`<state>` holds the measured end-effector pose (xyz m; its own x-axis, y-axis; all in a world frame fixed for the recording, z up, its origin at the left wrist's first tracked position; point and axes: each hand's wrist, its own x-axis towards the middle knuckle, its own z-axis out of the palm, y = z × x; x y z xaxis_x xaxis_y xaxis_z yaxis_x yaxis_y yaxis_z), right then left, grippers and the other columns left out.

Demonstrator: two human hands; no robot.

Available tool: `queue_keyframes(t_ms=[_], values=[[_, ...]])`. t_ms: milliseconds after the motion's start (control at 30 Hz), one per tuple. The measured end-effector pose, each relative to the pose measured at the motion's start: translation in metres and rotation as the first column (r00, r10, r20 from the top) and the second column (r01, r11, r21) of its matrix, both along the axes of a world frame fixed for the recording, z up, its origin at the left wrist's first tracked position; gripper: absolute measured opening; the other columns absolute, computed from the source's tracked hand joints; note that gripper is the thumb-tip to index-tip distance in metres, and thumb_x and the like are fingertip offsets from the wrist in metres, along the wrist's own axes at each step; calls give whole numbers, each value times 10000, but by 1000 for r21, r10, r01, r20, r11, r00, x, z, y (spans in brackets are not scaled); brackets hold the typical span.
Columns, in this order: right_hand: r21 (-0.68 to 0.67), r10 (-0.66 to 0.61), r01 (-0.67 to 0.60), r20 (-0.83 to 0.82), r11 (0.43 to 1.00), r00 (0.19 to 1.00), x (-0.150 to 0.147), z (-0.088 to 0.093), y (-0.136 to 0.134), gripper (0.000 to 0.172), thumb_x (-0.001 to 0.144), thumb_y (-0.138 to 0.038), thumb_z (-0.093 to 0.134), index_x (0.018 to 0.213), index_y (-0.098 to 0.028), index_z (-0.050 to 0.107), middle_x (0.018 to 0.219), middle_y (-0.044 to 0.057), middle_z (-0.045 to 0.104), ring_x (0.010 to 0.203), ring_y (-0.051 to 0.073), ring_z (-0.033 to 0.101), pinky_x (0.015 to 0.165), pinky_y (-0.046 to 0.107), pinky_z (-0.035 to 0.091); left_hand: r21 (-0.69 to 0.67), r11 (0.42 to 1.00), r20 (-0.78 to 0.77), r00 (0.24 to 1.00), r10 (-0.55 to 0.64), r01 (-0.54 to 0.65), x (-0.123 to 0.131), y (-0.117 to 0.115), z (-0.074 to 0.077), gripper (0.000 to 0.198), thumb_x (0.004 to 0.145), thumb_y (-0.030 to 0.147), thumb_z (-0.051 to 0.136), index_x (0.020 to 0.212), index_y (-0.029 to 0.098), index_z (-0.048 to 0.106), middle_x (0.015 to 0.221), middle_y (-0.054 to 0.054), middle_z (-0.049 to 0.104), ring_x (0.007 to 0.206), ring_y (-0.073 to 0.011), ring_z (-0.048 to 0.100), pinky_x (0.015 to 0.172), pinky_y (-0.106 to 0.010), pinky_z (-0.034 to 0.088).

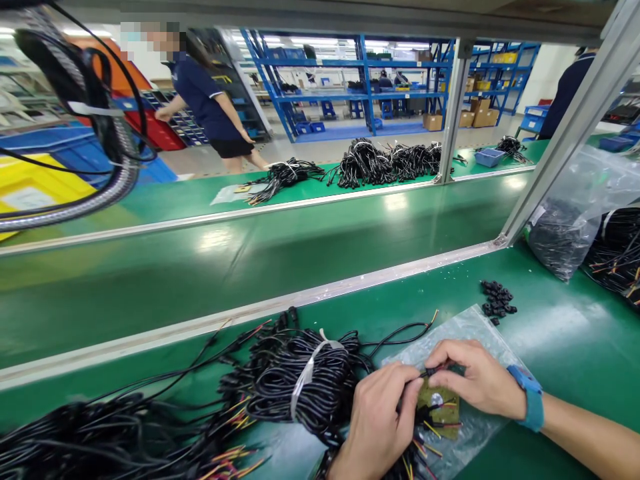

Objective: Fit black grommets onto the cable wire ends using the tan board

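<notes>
In the head view my left hand (pixel 383 417) pinches a thin black cable (pixel 425 373) between thumb and fingertips. My right hand (pixel 475 380) is closed on the end of that cable, close to the left fingertips; the fingers mostly cover it. Beneath the hands is a yellowish-brown square pad (pixel 451 427) on a clear plastic bag (pixel 473 333). Cable ends with yellow and red wires (pixel 433 430) lie over the pad. Left of my hands rests a coiled black cable bundle (pixel 300 380), bound by a white tie. More loose black cables (pixel 125 433) spread at lower left.
Small black parts (pixel 497 300) sit in a pile beyond the bag. A bag of dark parts (pixel 567 227) stands at right by a metal post (pixel 560 133). Across the green belt (pixel 280 240) lie more cable bundles (pixel 365 163). A person (pixel 205 93) walks behind.
</notes>
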<state>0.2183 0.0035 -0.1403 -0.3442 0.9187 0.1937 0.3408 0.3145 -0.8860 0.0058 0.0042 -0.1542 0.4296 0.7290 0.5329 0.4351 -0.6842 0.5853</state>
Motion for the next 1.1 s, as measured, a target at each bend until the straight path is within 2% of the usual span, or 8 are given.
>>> queue_keyframes(t_ms=[367, 667, 767, 933, 1100], values=[[169, 85, -81, -16, 982, 996, -6, -12, -4, 82, 1021, -268, 600, 988, -208, 643, 891, 28, 702, 834, 169, 665, 758, 274, 489, -135, 991, -71, 997, -20, 10, -1, -2, -1, 197, 1011, 183, 482, 830, 212, 555, 692, 18, 596, 616, -133, 568, 600, -252, 376], [212, 115, -116, 20, 970, 993, -13, -19, -7, 112, 1038, -230, 535, 1007, -207, 639, 888, 42, 685, 834, 180, 648, 763, 290, 495, -73, 997, -200, 980, 6, -21, 0, -1, -6, 296, 1019, 206, 413, 725, 220, 448, 579, 31, 503, 504, -140, 499, 521, -296, 277], [162, 85, -87, 20, 983, 996, -10, -15, -6, 74, 1017, -230, 570, 1022, -208, 641, 892, 31, 687, 820, 173, 645, 752, 284, 485, -102, 995, -171, 985, -7, -10, 1, 1, -4, 284, 1031, 207, 418, 759, 218, 499, 609, 27, 543, 539, -142, 532, 541, -283, 314], [76, 37, -41, 61, 996, 997, -5, -8, -2, 51, 969, -236, 616, 1000, -198, 632, 869, 20, 674, 781, 170, 625, 715, 285, 461, -152, 988, -62, 998, -21, 12, 1, 2, 0, 139, 1022, 206, 468, 967, 211, 595, 837, -21, 655, 753, -163, 627, 672, -263, 432], [93, 51, -57, 62, 994, 997, -6, -13, -3, 84, 992, -269, 587, 965, -196, 618, 870, 28, 678, 791, 176, 628, 714, 289, 455, -153, 988, -40, 999, -9, 3, 0, 2, -1, 215, 1014, 196, 470, 830, 204, 581, 719, -9, 615, 653, -152, 584, 617, -260, 409]])
